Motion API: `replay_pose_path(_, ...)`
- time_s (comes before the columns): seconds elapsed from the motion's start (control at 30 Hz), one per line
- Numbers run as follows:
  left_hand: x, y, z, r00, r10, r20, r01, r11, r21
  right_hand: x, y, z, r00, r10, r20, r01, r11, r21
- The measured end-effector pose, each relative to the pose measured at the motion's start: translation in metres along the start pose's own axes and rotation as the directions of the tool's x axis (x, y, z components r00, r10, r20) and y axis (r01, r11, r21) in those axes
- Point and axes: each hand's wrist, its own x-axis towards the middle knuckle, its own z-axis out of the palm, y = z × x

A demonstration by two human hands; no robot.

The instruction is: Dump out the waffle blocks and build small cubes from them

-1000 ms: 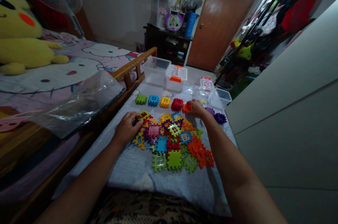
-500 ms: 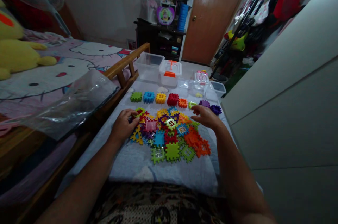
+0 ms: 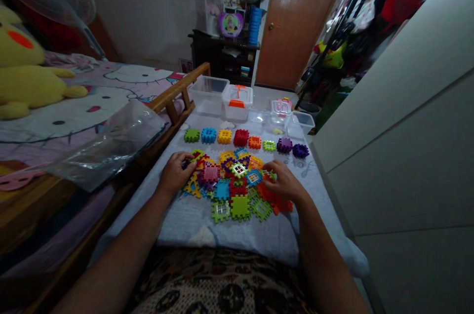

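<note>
A heap of coloured interlocking plastic tiles (image 3: 237, 185) lies on a pale grey cloth (image 3: 229, 235). Behind the heap, several assembled tile blocks (image 3: 241, 137) stand in a row, from green on the left to purple on the right. My left hand (image 3: 176, 174) rests curled at the heap's left edge, its fingers closed around a green-yellow tile (image 3: 197, 155). My right hand (image 3: 283, 185) lies on the heap's right side, with fingers bent over the orange tiles (image 3: 276, 201); whether it grips one is hidden.
Clear plastic boxes (image 3: 211, 94) and an orange-latched box (image 3: 237, 101) stand behind the row, with small tubs (image 3: 300, 124) to the right. A wooden bed rail (image 3: 174, 94), a clear plastic bag (image 3: 111, 141) and a yellow plush toy (image 3: 29, 82) are left. A white cabinet wall (image 3: 400, 146) is right.
My right hand has left the back row, where an orange and then a green block now stand, and come down onto the right side of the heap. My left hand has stayed in place.
</note>
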Motion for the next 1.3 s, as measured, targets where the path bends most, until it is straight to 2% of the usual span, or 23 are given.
replay_pose_path(0.07, 0.001, -0.001, 0.000, 1.000, 0.001, 0.004, -0.001, 1.000, 0.005, -0.001, -0.007, 0.002, 0.999, -0.047, 0.019, 0.047, 0.999, 0.003)
replay_pose_path(0.2, 0.001, -0.002, 0.000, 1.000, 0.003, 0.013, -0.003, 1.000, 0.011, -0.002, -0.014, 0.005, 0.996, -0.062, 0.058, 0.061, 0.998, 0.024)
replay_pose_path(0.3, 0.001, -0.002, 0.001, 1.000, 0.009, 0.003, -0.009, 1.000, 0.003, -0.001, -0.003, 0.006, 0.998, -0.057, -0.015, 0.059, 0.990, 0.132)
replay_pose_path(0.37, 0.001, -0.003, 0.002, 1.000, 0.016, -0.011, -0.016, 1.000, -0.002, 0.000, 0.011, 0.007, 0.992, 0.021, -0.121, 0.000, 0.985, 0.174)
replay_pose_path(0.47, 0.001, -0.003, 0.002, 0.999, 0.028, -0.023, -0.029, 1.000, -0.007, 0.000, 0.032, 0.009, 0.961, 0.164, -0.223, -0.140, 0.983, 0.119)
replay_pose_path(0.63, 0.002, -0.004, 0.002, 1.000, 0.020, -0.008, -0.019, 1.000, 0.002, 0.000, 0.044, 0.016, 0.970, 0.203, -0.136, -0.215, 0.973, -0.086)
replay_pose_path(0.73, 0.002, -0.003, 0.001, 1.000, 0.014, 0.006, -0.014, 1.000, 0.008, 0.001, 0.044, 0.018, 0.969, 0.214, -0.123, -0.226, 0.970, -0.090)
replay_pose_path(0.83, 0.002, -0.003, 0.001, 1.000, 0.010, 0.004, -0.011, 1.000, 0.018, 0.003, 0.048, 0.017, 0.969, 0.201, -0.142, -0.203, 0.979, -0.002)
replay_pose_path(0.93, 0.002, -0.003, 0.001, 1.000, 0.010, 0.001, -0.010, 1.000, 0.018, 0.003, 0.052, 0.017, 0.948, 0.246, -0.203, -0.212, 0.961, 0.178)
replay_pose_path(1.1, 0.002, -0.002, 0.000, 1.000, 0.005, 0.009, -0.005, 1.000, 0.014, 0.001, 0.052, 0.012, 0.911, 0.352, -0.215, -0.195, 0.826, 0.529)
replay_pose_path(1.2, 0.002, -0.003, 0.000, 1.000, 0.018, 0.012, -0.018, 1.000, 0.018, 0.001, 0.048, 0.008, 0.885, 0.390, -0.252, -0.170, 0.777, 0.606)
replay_pose_path(1.3, 0.002, -0.005, 0.002, 1.000, 0.026, -0.004, -0.026, 0.999, 0.019, 0.001, 0.046, 0.005, 0.850, 0.418, -0.321, -0.160, 0.784, 0.599)
